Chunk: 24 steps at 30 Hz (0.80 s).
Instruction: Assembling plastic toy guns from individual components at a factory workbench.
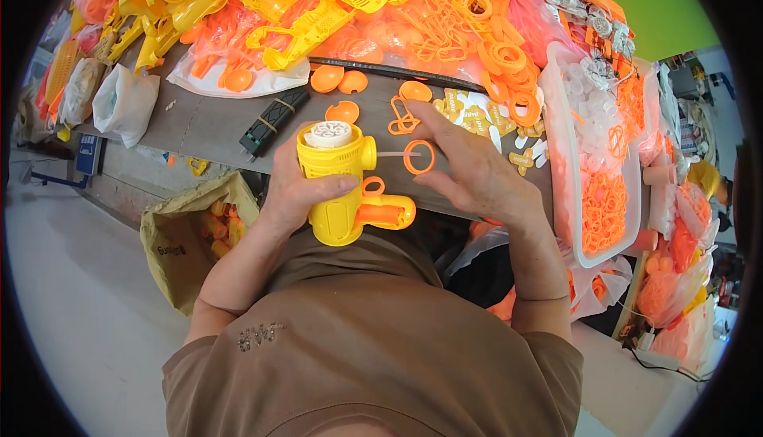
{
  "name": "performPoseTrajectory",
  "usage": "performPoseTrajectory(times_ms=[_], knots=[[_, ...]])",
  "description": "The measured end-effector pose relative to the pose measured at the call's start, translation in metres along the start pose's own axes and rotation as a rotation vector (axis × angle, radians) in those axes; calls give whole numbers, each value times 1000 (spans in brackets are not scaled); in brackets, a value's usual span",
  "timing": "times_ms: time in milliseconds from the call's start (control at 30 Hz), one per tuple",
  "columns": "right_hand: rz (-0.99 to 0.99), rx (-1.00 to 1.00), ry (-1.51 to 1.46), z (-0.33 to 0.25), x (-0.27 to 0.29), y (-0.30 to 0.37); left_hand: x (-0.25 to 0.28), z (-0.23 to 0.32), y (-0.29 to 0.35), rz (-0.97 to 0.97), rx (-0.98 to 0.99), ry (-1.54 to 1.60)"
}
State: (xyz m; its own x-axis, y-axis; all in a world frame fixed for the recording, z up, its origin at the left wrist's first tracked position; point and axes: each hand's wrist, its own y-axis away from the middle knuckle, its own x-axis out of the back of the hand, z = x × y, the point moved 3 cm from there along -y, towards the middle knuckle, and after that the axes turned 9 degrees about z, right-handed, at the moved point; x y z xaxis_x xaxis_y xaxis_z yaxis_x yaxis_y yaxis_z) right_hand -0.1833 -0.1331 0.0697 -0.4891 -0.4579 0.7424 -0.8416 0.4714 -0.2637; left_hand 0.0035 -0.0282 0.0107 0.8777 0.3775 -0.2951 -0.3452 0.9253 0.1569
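Note:
My left hand (294, 186) is wrapped round the yellow plastic body of a toy gun (330, 190), held upright above the table's near edge. A white round part with holes (328, 134) sits in its open top. Its short orange-lined handle (388, 213) points right. From the side nozzle a thin pale tube (389, 154) reaches right to an orange ring (406, 165). My right hand (475, 168) is curved about this ring, thumb below and index finger raised above. The exact contact between fingers and ring is partly hidden.
Behind lie heaped yellow shells (318, 27) and orange parts (505, 59). A black oblong tool (272, 124) with a band lies left, near orange discs (327, 79). A clear bin (633, 222) of small parts stands right. Below left is an open sack (171, 234).

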Motion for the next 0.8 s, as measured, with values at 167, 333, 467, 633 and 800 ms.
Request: performPoseTrajectory(times_ms=[167,333,467,633,800], knots=[[-36,-38,-100,-8,-18,-8,-10,0,5,-52,-105,-136],[60,-73,-331,-9,-28,-8,-11,0,8,-21,-146,-129],[161,-118,-447,-6,-35,-3,-12,-6,10,-9,-186,-125],[257,-42,-387,-11,-33,0,-17,-11,14,51,-208,35],[250,-46,-483,-9,-35,8,-18,-4,19,-15,-295,-103]])
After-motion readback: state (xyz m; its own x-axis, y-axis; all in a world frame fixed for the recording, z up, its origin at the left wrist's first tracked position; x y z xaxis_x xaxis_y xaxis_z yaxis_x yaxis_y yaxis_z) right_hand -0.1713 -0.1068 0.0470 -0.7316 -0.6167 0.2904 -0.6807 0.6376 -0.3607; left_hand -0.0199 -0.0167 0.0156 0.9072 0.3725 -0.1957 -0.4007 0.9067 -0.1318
